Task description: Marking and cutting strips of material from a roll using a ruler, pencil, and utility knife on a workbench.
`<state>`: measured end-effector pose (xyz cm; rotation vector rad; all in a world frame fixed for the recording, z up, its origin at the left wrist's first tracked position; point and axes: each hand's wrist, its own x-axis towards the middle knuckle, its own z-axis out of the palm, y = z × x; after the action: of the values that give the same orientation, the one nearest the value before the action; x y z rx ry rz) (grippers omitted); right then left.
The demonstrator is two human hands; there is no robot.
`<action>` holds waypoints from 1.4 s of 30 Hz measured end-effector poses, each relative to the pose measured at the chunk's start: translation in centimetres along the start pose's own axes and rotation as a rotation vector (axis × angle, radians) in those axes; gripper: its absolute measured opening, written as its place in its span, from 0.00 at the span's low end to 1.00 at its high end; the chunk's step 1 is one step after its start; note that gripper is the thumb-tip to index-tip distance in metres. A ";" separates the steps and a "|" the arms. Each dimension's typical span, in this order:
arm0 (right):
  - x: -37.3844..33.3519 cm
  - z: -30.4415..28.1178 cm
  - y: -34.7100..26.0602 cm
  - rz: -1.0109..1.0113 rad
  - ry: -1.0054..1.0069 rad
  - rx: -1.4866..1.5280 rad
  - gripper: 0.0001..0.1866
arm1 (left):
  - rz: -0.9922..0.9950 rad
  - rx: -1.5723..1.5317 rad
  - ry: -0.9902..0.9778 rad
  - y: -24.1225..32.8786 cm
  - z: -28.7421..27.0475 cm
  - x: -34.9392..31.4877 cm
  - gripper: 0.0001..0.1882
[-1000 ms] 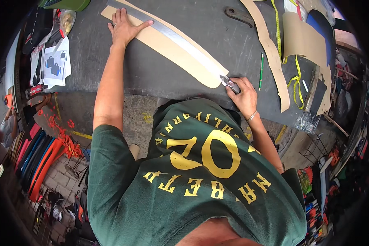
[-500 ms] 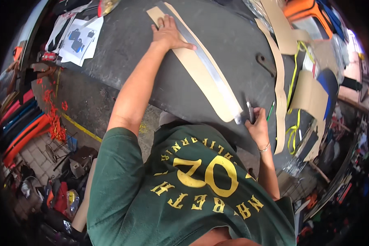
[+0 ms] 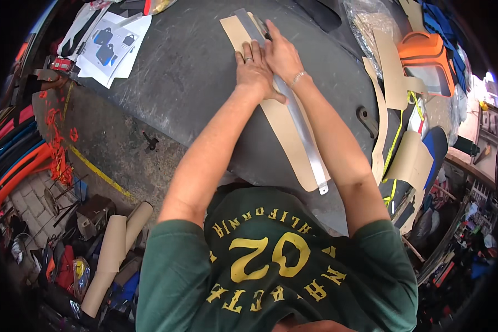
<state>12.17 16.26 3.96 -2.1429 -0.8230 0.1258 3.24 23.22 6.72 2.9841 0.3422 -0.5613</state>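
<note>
Seen now at the far end of the dark counter [image 3: 193, 72]: left hand [image 3: 254, 74] spread flat, nothing clenched, pinning the metal ruler [image 3: 299, 119] onto the tan card strip [image 3: 285, 138]; right hand [image 3: 282, 52] beside it, seemingly closed on a small cutter, too hidden to tell. Looks thin, stiff, slippery steel over light, bendable card, best pressed from above. Half a second earlier, hands well apart, right at the near end.

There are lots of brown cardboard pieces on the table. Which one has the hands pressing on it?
The long tan cardboard strip in the middle, lying under the metal ruler. Both the left hand and right hand press there; the other cardboard pieces lie untouched at the right.
</note>
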 end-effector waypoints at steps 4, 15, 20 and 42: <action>3.5 1.7 -0.8 0.089 -0.130 -0.156 0.32 | -0.004 0.045 -0.083 -0.1 -0.3 -0.2 0.82; 4.2 2.3 0.9 0.054 -0.192 -0.293 0.28 | 0.009 0.079 -0.118 0.0 -0.3 0.0 0.80; 5.1 2.5 0.7 0.059 -0.248 -0.369 0.31 | 0.004 0.082 -0.104 -0.1 0.0 -0.2 0.80; -7.4 -4.3 -0.5 0.066 -0.249 -0.307 0.30 | -0.004 0.042 -0.028 0.0 0.1 -0.3 0.81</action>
<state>7.67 9.25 5.85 -2.4790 -0.9647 0.3233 2.89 23.11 6.72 3.0128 0.3379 -0.6176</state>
